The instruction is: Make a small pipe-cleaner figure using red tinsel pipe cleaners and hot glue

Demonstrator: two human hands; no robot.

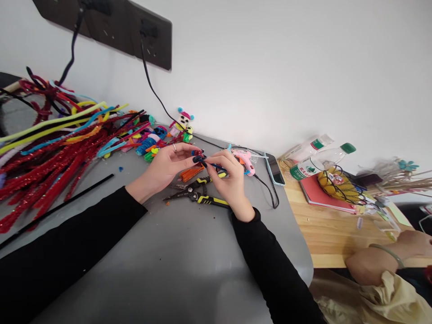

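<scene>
My left hand (167,165) is closed on a small pipe-cleaner figure (197,153), of which red and dark blue bits show between the fingers. The fingertips of my right hand (228,173) meet it there, pinching a thin dark blue pipe cleaner (219,167) that trails off behind the fingers. Fingers hide most of the figure. Just below lies an orange fuzzy bundle (191,174) on the grey table (189,261). Wire pliers (194,193) with yellow and black handles rest under my hands, jaws toward the left.
A heap of colourful pipe cleaners (64,148) covers the left side. Finished dolls (182,122) stand by the wall. A pink glue gun (245,161), its cord and a phone (274,168) lie at right. Beyond are bottles (307,167), a basket (337,185) and another person's arm (374,263).
</scene>
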